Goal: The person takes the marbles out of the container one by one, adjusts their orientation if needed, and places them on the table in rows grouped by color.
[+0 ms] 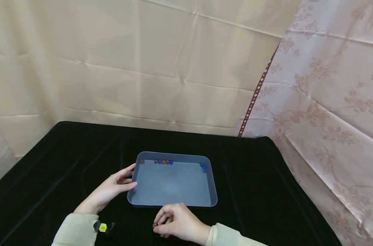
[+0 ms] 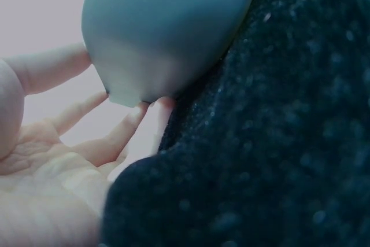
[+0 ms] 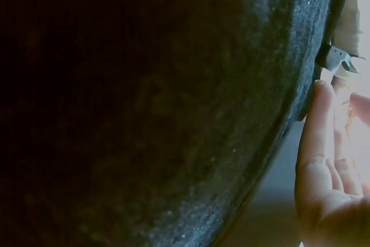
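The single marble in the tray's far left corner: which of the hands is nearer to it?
Left. The left hand touches the tray at its left side, close to that marble; the right hand is farther, by the near edge.

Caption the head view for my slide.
Left grip holds a blue-gray tray of marbles; right grip pinches a small reddish object.

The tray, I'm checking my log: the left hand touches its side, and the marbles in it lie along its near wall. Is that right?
Not quite: the head view shows those marbles lying toward the far wall of the tray. The left hand does touch its side.
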`<state>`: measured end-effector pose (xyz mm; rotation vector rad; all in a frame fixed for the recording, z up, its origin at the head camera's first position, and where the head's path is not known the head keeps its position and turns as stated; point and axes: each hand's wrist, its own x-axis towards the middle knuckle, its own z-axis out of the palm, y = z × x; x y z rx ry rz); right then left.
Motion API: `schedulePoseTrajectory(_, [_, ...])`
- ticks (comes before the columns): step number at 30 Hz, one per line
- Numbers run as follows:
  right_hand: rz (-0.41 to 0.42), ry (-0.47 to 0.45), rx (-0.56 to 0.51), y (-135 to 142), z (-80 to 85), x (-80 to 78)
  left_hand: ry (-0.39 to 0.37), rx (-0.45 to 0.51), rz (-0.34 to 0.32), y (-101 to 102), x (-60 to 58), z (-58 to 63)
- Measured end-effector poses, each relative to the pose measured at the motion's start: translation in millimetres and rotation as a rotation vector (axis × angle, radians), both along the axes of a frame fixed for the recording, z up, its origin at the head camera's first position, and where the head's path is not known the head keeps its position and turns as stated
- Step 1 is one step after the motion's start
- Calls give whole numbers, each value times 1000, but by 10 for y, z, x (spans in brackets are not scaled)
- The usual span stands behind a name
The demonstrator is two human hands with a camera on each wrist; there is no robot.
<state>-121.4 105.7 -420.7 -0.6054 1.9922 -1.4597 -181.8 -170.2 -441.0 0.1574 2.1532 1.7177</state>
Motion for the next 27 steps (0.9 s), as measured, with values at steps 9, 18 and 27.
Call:
schedulePoseTrajectory(9, [-23,1,56,-18,-8,-13,-6,-5,5,3,-5,7])
schedulePoseTrajectory(18, [-17,23,101,-38,-15,-36,-7,11,1,0,2,19])
schedulePoseTrajectory(27, [26,89,147,-71,-34,-61,-8,-2,8,1,12,28])
